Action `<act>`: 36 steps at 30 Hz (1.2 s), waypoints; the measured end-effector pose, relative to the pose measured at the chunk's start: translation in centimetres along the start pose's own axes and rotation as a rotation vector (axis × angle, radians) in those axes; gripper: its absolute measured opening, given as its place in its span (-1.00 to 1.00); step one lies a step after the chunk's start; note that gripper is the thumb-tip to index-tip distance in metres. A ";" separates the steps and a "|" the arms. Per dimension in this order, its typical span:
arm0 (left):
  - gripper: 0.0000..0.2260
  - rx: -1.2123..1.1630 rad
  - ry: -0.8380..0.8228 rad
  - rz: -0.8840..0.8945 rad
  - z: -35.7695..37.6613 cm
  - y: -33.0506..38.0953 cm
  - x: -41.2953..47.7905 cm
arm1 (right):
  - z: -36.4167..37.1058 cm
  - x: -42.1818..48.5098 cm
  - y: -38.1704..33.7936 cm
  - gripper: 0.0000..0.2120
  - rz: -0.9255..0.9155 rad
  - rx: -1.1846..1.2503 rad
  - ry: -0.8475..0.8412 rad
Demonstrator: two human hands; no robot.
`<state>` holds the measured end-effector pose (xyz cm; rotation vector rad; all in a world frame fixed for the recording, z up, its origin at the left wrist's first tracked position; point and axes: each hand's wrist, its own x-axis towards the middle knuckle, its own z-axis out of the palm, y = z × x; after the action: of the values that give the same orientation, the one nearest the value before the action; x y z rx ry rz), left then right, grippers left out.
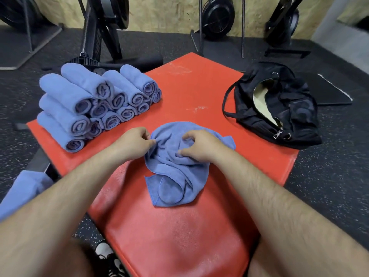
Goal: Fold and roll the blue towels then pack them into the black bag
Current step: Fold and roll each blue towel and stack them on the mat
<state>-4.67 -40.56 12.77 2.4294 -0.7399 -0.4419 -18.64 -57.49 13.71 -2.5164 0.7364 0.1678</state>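
A crumpled blue towel (173, 176) lies in the middle of the red padded surface (179, 236). My left hand (133, 143) pinches its left edge. My right hand (201, 145) grips the bunched cloth near its top, fingers curled into the folds. A stack of several rolled blue towels (93, 104) sits at the far left of the red surface. The black bag (279, 108) lies at the far right with its zipper open, showing a pale lining.
More blue cloth (24, 188) lies off the left edge near my left arm. Black gym machines (103, 27) and stands ring the far side on dark rubber flooring. A shoe (107, 256) shows below the red surface.
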 end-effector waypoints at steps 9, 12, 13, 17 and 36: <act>-0.83 0.005 -0.012 0.003 -0.1 0.1 0.4 | -1.7 1.3 0.9 -0.75 0.118 -0.145 0.126; -0.84 -0.008 -0.014 0.003 0.0 0.3 0.6 | -1.7 1.1 0.7 -0.63 -0.145 0.230 0.347; -0.84 -0.013 -0.016 0.002 0.1 0.3 0.7 | -1.6 0.9 0.7 -0.55 -0.232 0.302 0.315; -0.86 -0.019 -0.024 -0.002 0.2 0.1 0.8 | -1.2 1.5 0.9 -0.55 -0.210 0.473 0.395; -0.88 -0.135 0.176 0.042 -0.9 -0.4 1.3 | -1.2 1.5 1.1 -0.81 0.084 0.808 0.149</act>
<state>-3.02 -40.69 13.01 2.2877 -0.6616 -0.2494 -17.99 -59.55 13.91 -1.7386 0.7700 -0.2495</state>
